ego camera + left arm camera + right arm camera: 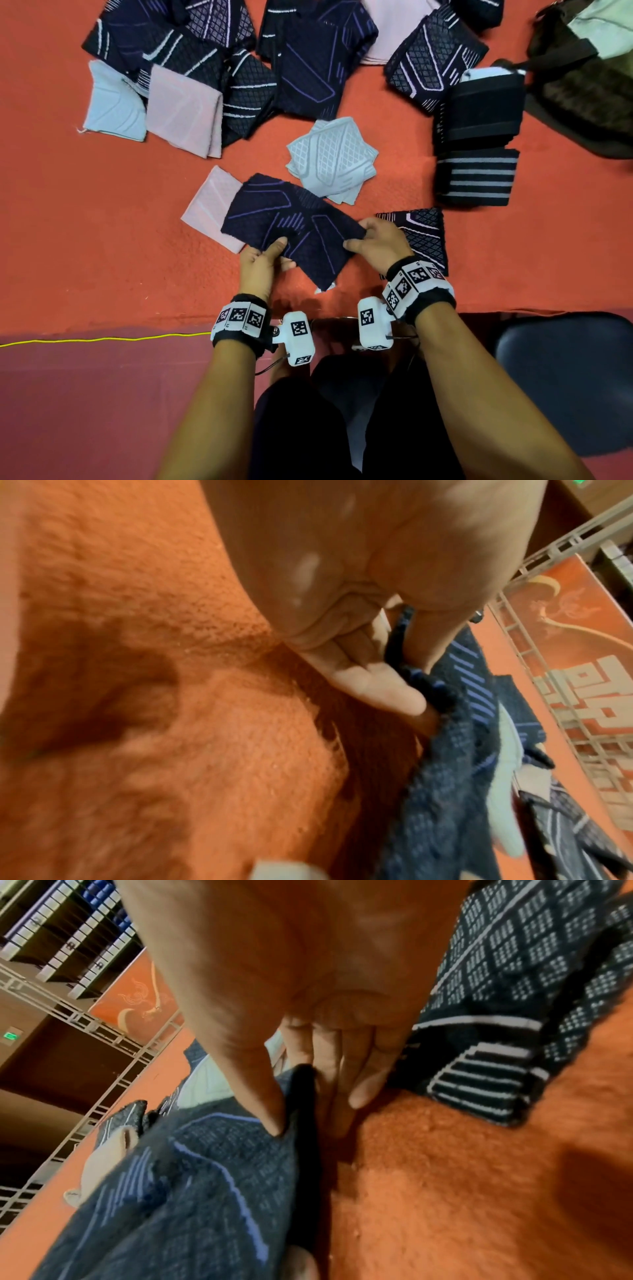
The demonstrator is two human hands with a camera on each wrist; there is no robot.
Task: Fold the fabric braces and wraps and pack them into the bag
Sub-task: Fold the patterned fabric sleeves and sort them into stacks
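The folding step is in hand: the left hand (261, 261) and the right hand (381, 241) each pinch an edge of a dark navy knit brace (291, 226), held just above the orange-covered worktop (120, 246) near the person — thumb on top, fingers beneath. Next, I judge, one pinched edge goes over onto the other, square; the brown bag (582, 85) waits at the far right, well apart.

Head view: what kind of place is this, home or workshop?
Hard to say; probably an indoor sorting or packing spot. An orange cloth covers the surface, heaped with knit braces; a bag waits at the far right. The left wrist view shows metal shelving behind.
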